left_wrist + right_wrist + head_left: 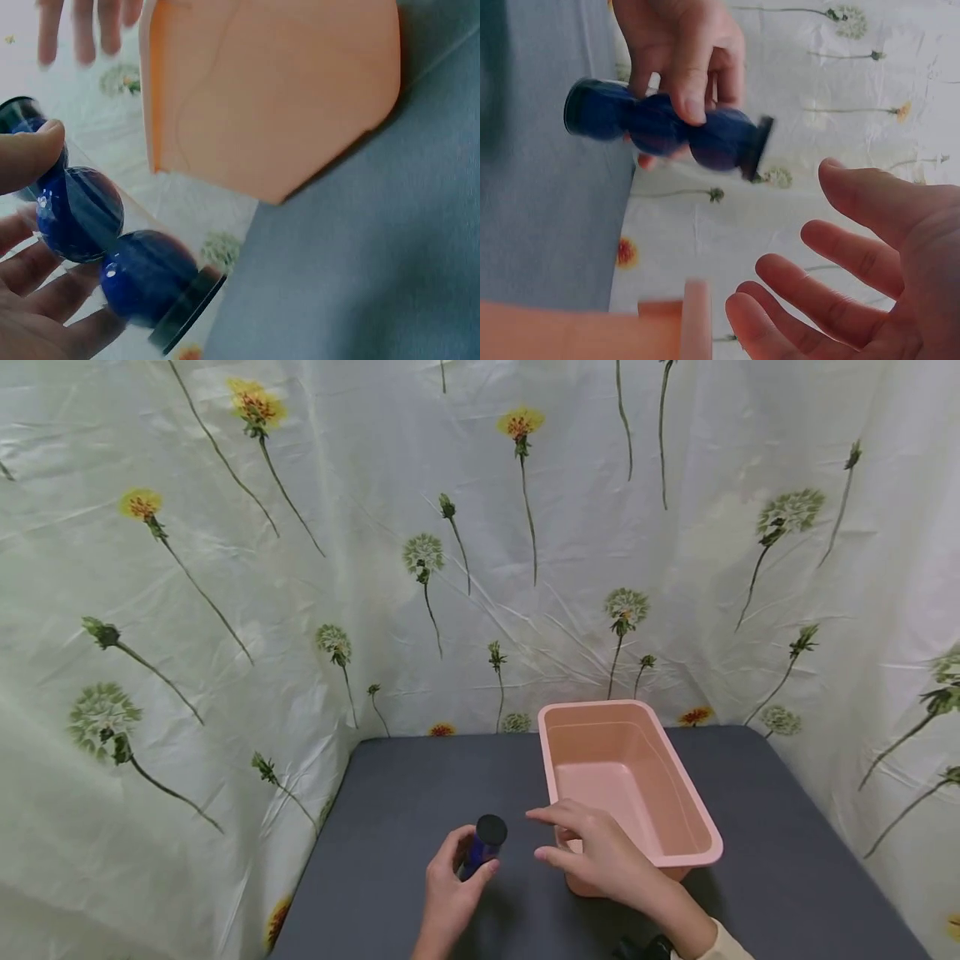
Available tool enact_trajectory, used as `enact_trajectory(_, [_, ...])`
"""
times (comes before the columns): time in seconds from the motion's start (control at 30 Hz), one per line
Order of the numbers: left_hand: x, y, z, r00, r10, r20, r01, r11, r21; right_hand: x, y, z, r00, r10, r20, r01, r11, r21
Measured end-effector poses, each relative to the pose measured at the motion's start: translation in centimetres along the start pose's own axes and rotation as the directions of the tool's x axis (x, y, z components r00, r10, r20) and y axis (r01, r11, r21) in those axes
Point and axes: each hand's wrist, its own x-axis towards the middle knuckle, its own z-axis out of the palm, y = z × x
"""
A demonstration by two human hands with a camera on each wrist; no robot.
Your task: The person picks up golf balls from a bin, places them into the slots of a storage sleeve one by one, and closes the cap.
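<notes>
A clear tube of blue balls (489, 837) with dark end caps is held in my left hand (448, 889), thumb on one side and fingers round the other. Three blue balls sit in a row in the tube (656, 124) in the right wrist view. In the head view the tube stands slightly tilted over the table, left of a pink plastic bin (603, 739). My right hand (592, 852) hovers at the near left corner of the bin, fingers spread and holding nothing. A gap separates it from the tube.
The dark grey tabletop (420, 785) lies under both hands. Behind and beside it hangs a pale curtain (360, 568) printed with dandelions. The pink bin occupies the right part of the table. A small black object (654, 948) shows below my right wrist.
</notes>
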Motion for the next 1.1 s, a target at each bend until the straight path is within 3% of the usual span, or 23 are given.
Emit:
enact_trajectory(0.17, [0.4,-1.6,-1.0,0.994,-0.097,-0.052,0.096,0.995,-0.024,-0.5,0.4,-0.5,0.998,-0.013,-0.062,0.011,0.999,-0.045])
enact_trajectory(0.4, [0.5,-4.1,-2.1,0.973,-0.203,-0.107,0.207,0.978,0.022,-1.3,0.8,-0.7,0.995,0.010,-0.094,-0.019,0.995,-0.097])
enact_trajectory(0.73, [-0.2,-6.2,-2.7,0.961,-0.259,-0.095,0.262,0.965,0.023,-2.0,1.7,-0.4,0.985,-0.052,-0.162,0.017,0.978,-0.206])
enact_trajectory(1.1, [-1.6,-7.1,-2.7,0.955,-0.288,-0.063,0.287,0.958,-0.022,-2.9,2.0,0.0,0.988,-0.070,-0.139,0.038,0.974,-0.224])
